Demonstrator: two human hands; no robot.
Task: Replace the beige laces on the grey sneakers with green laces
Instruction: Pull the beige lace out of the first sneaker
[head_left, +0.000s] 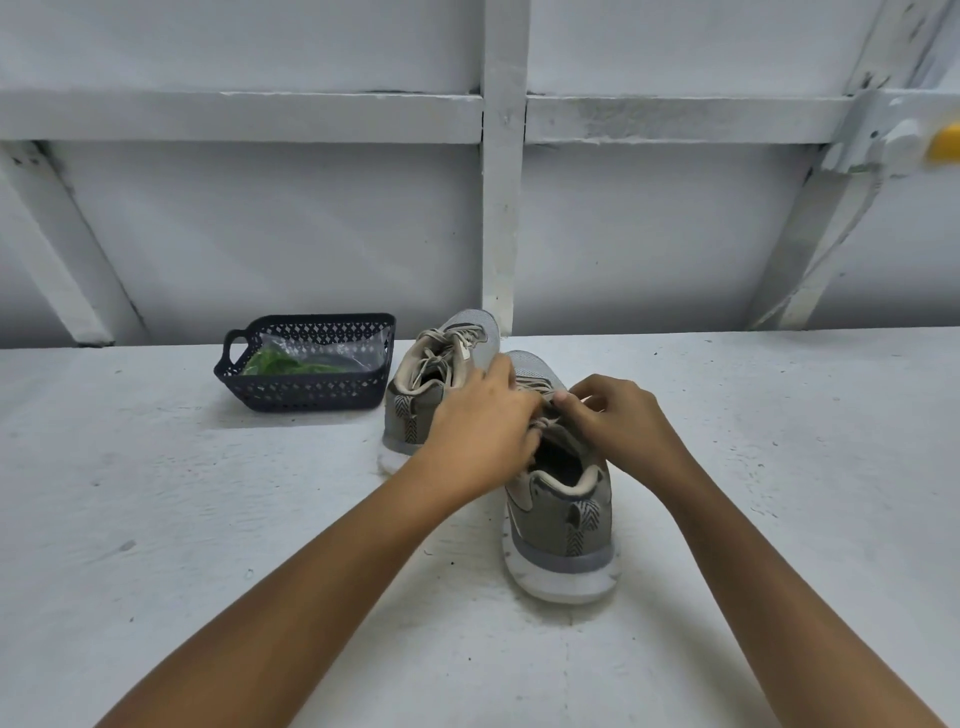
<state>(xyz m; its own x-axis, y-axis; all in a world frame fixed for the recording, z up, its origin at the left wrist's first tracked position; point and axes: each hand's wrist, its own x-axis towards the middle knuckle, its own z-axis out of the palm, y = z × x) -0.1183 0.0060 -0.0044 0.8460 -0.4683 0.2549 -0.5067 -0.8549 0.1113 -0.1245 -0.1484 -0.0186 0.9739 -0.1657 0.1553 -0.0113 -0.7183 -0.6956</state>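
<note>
Your left hand and right hand each close their grip on the beige laces of the near grey sneaker on the counter, while the green laces lie bagged in the dark basket.

Basket left of sneakers

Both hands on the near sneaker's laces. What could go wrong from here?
1. The left hand and right hand both grip the laces, and neither steadies the near sneaker. A hard tug may drag or tip it.
2. The left hand sits against the far sneaker, which looks tilted. A bump may topple it toward the basket.
3. The hands hide much of the lacing, so a blind pull may snag it.
</note>
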